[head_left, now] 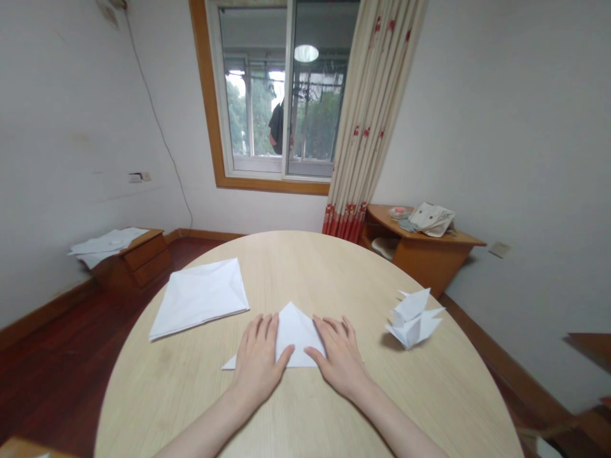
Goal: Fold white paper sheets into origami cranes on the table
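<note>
A white sheet of paper folded into a triangle (pixel 298 334) lies flat on the round table, its point facing away from me. My left hand (pixel 258 346) rests palm down over its left side, fingers stretched out and thumb on the paper. Over the right side lies my right hand (pixel 340 350), also flat with its fingers extended. The two thumbs are apart, near the paper's lower middle. Both hands cover much of the side parts; a left corner sticks out past my left hand.
A stack of white paper (pixel 203 296) sits on the table's left (pixel 157 375). Folded white paper figures (pixel 413 321) stand on the right, close together. Beyond the table are a small drawer cabinet (pixel 143 257), a corner desk (pixel 429 248) and a curtain (pixel 370 121) by the window.
</note>
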`<state>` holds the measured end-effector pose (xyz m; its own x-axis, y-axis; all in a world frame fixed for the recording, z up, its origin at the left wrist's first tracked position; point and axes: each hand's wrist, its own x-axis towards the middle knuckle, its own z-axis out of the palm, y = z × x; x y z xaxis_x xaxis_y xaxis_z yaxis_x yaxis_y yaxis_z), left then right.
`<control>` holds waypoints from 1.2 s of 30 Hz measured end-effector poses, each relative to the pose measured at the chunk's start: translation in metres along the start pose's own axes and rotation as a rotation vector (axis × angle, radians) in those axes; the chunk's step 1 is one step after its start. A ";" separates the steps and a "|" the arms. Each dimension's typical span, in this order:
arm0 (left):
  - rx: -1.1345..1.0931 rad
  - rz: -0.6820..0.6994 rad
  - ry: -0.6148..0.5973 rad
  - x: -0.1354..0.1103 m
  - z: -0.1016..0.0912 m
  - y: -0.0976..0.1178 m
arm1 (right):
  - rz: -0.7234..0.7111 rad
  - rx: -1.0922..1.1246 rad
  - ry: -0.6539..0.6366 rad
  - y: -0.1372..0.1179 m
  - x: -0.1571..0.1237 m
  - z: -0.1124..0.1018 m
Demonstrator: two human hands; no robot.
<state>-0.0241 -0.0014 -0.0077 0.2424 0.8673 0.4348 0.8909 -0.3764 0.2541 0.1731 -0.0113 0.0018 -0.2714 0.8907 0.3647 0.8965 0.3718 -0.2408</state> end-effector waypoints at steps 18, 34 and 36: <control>-0.111 0.016 0.073 0.000 -0.010 0.003 | -0.055 0.069 0.154 0.002 0.000 0.002; -0.419 0.093 0.199 0.002 -0.015 -0.004 | -0.112 0.349 0.384 0.006 0.000 0.000; -0.435 0.103 0.209 0.003 -0.016 -0.005 | -0.123 0.357 0.404 0.006 0.000 -0.003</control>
<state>-0.0341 -0.0019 0.0065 0.1991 0.7511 0.6294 0.6125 -0.5968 0.5184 0.1797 -0.0101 0.0034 -0.1479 0.6899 0.7086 0.6733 0.5951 -0.4389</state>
